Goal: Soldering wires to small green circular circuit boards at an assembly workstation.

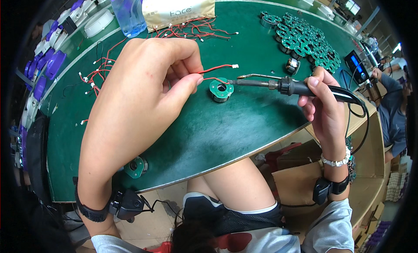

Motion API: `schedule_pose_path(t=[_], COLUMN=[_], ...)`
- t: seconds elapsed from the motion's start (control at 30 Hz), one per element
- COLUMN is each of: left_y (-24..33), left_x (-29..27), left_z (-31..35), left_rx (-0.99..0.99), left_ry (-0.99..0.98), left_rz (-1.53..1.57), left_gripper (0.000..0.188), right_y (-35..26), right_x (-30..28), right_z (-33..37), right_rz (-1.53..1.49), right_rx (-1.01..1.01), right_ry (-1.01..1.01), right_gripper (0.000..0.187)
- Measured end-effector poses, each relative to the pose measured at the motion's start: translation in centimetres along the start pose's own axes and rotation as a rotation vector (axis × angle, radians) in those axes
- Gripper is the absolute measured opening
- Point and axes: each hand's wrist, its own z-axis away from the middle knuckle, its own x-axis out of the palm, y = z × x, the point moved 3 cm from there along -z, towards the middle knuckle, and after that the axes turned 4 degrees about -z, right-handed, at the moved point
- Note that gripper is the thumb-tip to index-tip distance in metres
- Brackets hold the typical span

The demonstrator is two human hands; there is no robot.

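My left hand (143,92) pinches a red and black wire lead (217,67) between thumb and fingertips; a small white plug is at its far end. The red strand reaches down to a round green circuit board (221,90) on a dark motor coil, lying on the green table. In my right hand (323,96) is a soldering iron (291,86) with a black handle, held level and pointing left. Its tip touches or nearly touches the board's upper right edge, beside the wire end. A thin metal tube runs above the iron's shaft.
Many round green boards (305,42) cluster at the far right, with one bare coil (292,65) nearer. Red and black leads (191,30) lie before a tissue pack (178,9) and a water bottle (127,13). Another board (136,166) sits under my left forearm. A soldering station (358,66) stands right.
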Motion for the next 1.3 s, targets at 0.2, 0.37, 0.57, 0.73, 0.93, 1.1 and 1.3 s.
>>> schedule_pose_path(t=[0.2,0.37,0.57,0.73,0.93,1.1,1.3], left_y=[-0.31,-0.33,-0.85,-0.74,-0.58,-0.55,-0.89], left_x=[-0.05,0.02,-0.05,-0.1,-0.13,-0.21,0.0], left_z=[0.16,-0.07,0.01,-0.19,-0.28,-0.23,-0.19], left_rx=[0.08,0.038,0.009,0.024,0.04,0.039,0.028], left_ry=[0.053,0.026,0.037,0.049,0.044,0.03,0.054], left_rz=[-0.042,-0.029,-0.043,-0.04,-0.066,-0.067,-0.043], left_gripper=[0.003,0.002,0.003,0.003,0.003,0.003,0.002], right_y=[-0.07,-0.05,0.12,0.02,0.22,0.16,0.26], right_x=[-0.26,-0.36,-0.32,-0.06,-0.12,0.0,0.0], right_z=[-0.15,-0.09,-0.18,-0.08,-0.08,-0.03,-0.06], right_rz=[-0.032,-0.039,-0.059,-0.046,-0.042,-0.032,-0.024], right_rx=[-0.025,-0.026,-0.018,0.004,0.016,0.016,0.002], right_ry=[0.022,0.055,0.009,-0.016,-0.015,-0.015,-0.012], right_gripper=[0.017,0.017,0.015,0.014,0.014,0.015,0.014])
